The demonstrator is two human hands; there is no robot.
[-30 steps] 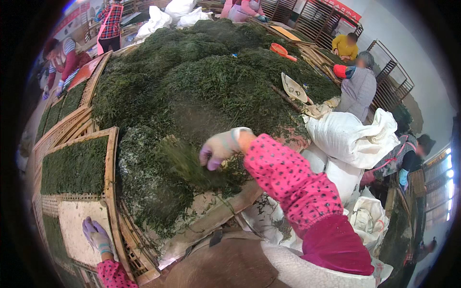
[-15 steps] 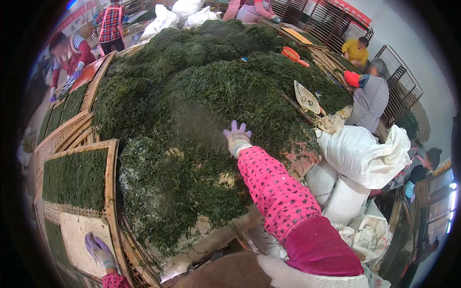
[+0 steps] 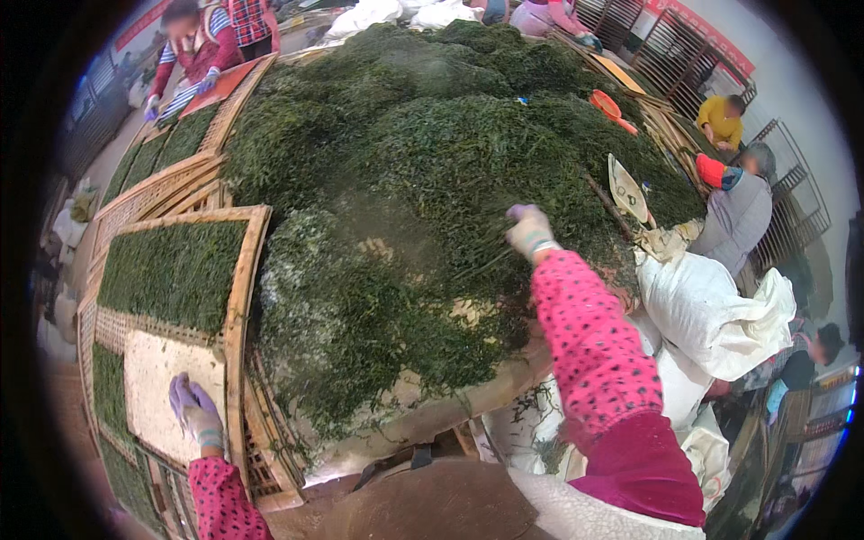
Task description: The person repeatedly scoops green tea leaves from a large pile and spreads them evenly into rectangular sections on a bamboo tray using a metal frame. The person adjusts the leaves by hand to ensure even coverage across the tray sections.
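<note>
A broad heap of dark green stringy seaweed [image 3: 450,153] covers the table. My right hand [image 3: 531,230], in a pale glove with purple fingertips, is at the heap with its fingers curled in. Dark strands trail beside it, and it appears to grip some seaweed. My left hand [image 3: 196,412], gloved alike, rests with outstretched fingers at the right part of a pale flat board [image 3: 162,382]. That board lies on a wood-framed woven drying rack [image 3: 236,310]. Above the board on the same rack is a flat rectangular sheet of seaweed [image 3: 175,274].
More racks with seaweed sheets [image 3: 184,135] reach away on the left, where a person [image 3: 200,49] works. White sacks [image 3: 711,310] stand at my right. A white scoop [image 3: 627,191] and an orange strainer [image 3: 608,104] lie on the heap's right side. Several other people surround the table.
My right hand has gone from spread fingers to curled ones on the seaweed. The whole view has shifted, with the racks and heap now lying further right. My left hand stays at the pale board.
</note>
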